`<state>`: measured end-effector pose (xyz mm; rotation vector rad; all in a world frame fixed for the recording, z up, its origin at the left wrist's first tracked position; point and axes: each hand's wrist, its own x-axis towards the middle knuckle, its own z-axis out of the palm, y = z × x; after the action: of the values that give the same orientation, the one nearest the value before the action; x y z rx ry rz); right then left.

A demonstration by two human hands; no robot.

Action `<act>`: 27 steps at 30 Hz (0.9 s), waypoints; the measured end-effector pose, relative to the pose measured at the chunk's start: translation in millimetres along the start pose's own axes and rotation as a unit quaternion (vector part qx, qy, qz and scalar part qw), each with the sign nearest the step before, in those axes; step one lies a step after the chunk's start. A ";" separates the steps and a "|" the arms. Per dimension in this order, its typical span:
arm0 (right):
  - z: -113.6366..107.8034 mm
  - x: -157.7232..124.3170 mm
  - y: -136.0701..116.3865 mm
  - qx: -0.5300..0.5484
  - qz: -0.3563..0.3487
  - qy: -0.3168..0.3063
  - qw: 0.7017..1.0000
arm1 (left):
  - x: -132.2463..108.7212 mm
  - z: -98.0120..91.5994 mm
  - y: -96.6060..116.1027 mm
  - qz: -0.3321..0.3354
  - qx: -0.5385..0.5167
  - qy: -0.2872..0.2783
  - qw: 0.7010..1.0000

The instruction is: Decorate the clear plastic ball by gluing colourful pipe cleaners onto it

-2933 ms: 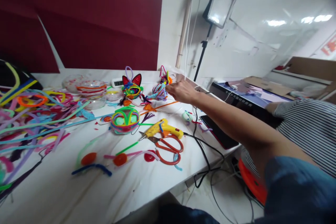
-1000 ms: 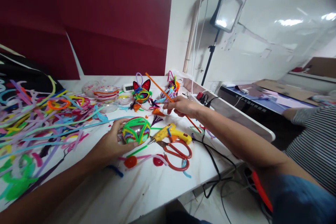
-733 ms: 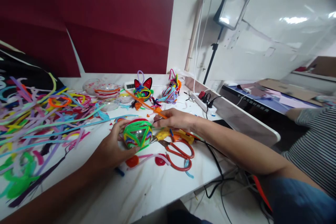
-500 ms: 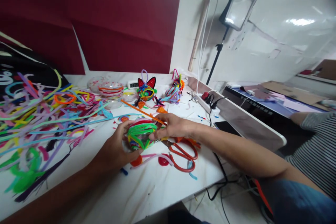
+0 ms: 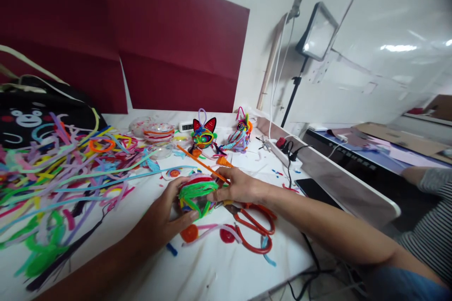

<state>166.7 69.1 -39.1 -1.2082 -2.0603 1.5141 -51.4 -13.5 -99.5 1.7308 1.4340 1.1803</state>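
Observation:
My left hand (image 5: 163,216) is wrapped round a small ball (image 5: 195,196) covered in green, red and multicoloured pipe cleaners, just above the white table (image 5: 219,273). My right hand (image 5: 240,187) pinches an orange pipe cleaner (image 5: 201,163) that slants up to the left, and its fingertips touch the ball's right side. Red-handled scissors (image 5: 254,225) lie just to the right of both hands.
A big heap of loose pipe cleaners (image 5: 52,178) covers the table's left, with a black bear bag (image 5: 31,117) behind. Two pipe-cleaner figures (image 5: 204,134) and clear bowls (image 5: 158,132) stand at the back. A power strip (image 5: 282,148) and cables lie right; another person's striped sleeve (image 5: 432,225) shows.
My right hand picked the orange pipe cleaner up from the back of the table and brought it to the ball. My left hand came in and took hold of the ball.

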 end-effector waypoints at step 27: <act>-40.4 8.0 -4.3 -0.238 -0.055 0.129 0.961 | 0.2 -0.1 8.0 -0.014 -0.053 -0.005 0.998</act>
<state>187.2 100.3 -21.1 -1.3368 -2.3287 0.7784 -48.0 -15.2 -92.5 1.6373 1.3591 1.2097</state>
